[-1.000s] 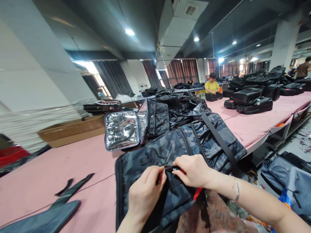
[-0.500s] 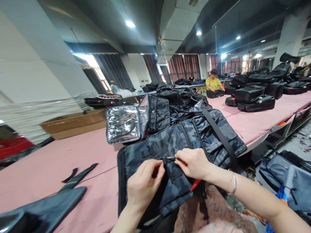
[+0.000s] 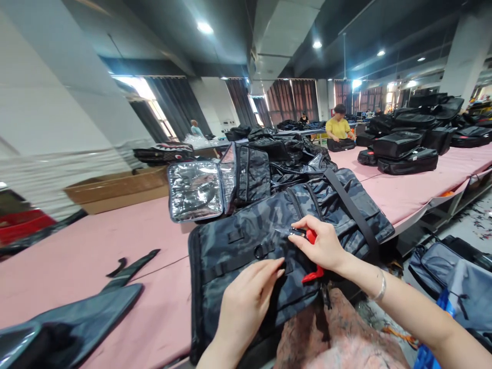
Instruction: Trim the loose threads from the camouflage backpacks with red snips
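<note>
A dark camouflage bag (image 3: 246, 241) lies flat on the pink table (image 3: 154, 241) right in front of me. My left hand (image 3: 246, 302) rests on its front panel with the fingers stretched out flat, just below a black strap and ring. My right hand (image 3: 325, 245) is closed around red-handled snips (image 3: 312, 256), whose tip touches the bag near a zipper line. A black webbing strap (image 3: 351, 215) runs across the bag's far end. A bracelet sits on my right wrist.
A silver-lined open bag (image 3: 194, 190) and a heap of dark bags (image 3: 284, 159) lie behind. A cardboard box (image 3: 115, 189) stands at left, with loose straps (image 3: 130, 266) and a bag piece (image 3: 73, 323) nearer. A person in yellow (image 3: 338, 128) works farther down the table.
My left hand has let go of the strap and opened flat on the bag. My right hand has moved the snips up and to the right. The view has tilted down slightly.
</note>
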`<state>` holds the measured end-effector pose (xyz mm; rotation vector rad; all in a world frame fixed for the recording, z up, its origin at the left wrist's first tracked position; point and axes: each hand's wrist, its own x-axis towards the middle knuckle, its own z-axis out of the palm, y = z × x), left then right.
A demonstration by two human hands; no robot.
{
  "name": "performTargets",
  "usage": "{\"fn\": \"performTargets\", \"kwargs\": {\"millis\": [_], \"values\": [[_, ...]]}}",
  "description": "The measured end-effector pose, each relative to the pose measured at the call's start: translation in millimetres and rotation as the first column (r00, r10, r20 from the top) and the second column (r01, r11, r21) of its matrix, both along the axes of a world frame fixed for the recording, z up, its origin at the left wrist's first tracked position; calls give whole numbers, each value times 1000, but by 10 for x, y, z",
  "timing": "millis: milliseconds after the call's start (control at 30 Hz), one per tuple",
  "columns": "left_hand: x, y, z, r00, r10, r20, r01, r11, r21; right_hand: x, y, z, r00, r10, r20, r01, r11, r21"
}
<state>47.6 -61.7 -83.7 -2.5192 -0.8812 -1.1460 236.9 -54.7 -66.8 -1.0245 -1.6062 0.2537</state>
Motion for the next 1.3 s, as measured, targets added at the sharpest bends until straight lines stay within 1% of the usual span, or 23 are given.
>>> {"fn": "performTargets", "kwargs": {"millis": [133, 267, 333, 400, 433, 500, 567, 633, 733, 833, 933, 1033, 1167, 1233, 1300], "values": [[95, 0, -11, 983, 134, -126, -111, 978, 174, 82, -189, -54, 997, -35, 71, 35, 999, 0], [189, -26, 56, 943, 217, -251, -149, 953, 264, 132, -287, -200, 989, -26, 145, 29, 999, -21], [232, -40, 88, 924, 224, -310, -133, 948, 288, 143, -275, -265, 985, -14, 171, 17, 1000, -17], [251, -53, 96, 920, 198, -340, -90, 948, 307, 159, -241, -303, 984, 0, 180, 1, 1000, -6], [247, -58, 88, 928, 176, -328, -67, 946, 317, 171, -221, -312, 983, 12, 182, -13, 1000, 4], [215, -57, 49, 964, 127, -234, -47, 946, 320, 206, -185, -316, 979, 51, 198, -58, 998, 34], [164, -43, -1, 992, 71, -104, -42, 966, 256, 247, -157, -308, 967, 100, 235, -118, 991, 66], [117, -22, -41, 999, 35, -1, -35, 989, 143, 286, -142, -298, 946, 136, 293, -167, 983, 81], [79, -6, -58, 996, 34, 88, -36, 999, 19, 327, -139, -288, 919, 148, 366, -190, 978, 83], [78, -19, -40, 991, 41, 130, -37, 999, -34, 347, -148, -289, 894, 142, 426, -201, 975, 97], [80, -37, -32, 989, 25, 149, -16, 998, -62, 344, -155, -290, 865, 106, 490, -190, 974, 124], [78, -33, -54, 989, -14, 147, 24, 998, -66, 323, -156, -276, 831, 28, 556, -141, 977, 161], [96, -14, -81, 988, -49, 146, 62, 995, -82, 299, -153, -256, 752, -61, 656, -98, 974, 204], [94, -24, -65, 979, -37, 202, 66, 989, -136, 298, -145, -260, 732, -79, 677, -97, 971, 217], [59, -47, -27, 951, -9, 310, 92, 963, -254, 301, -133, -276, 754, -68, 653, -105, 969, 222]]}}
